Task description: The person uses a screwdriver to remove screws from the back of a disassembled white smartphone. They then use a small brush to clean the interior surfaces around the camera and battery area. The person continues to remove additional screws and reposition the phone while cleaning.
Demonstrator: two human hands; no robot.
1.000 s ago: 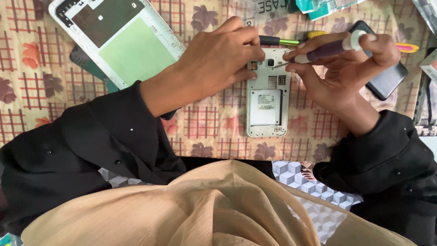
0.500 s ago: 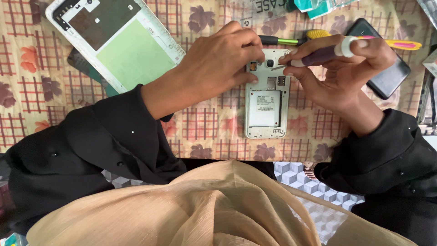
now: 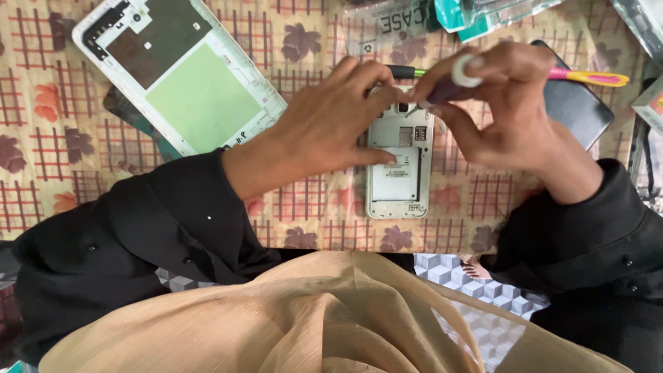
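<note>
A small white phone with its back cover off lies on the patterned tablecloth, its battery bay showing. My left hand rests on its left side, thumb on the bay and fingers at the top edge. My right hand pinches a dark purple screwdriver with a white cap, its tip down at the phone's top right corner.
A large white tablet frame with a green panel lies at the upper left. A black phone lies under my right hand. A green-tipped tool and a pink and yellow tool lie behind. Plastic packets sit along the top edge.
The screwdriver has tilted more upright and its tip has shifted to the phone's top right corner. My left hand has stayed on the phone.
</note>
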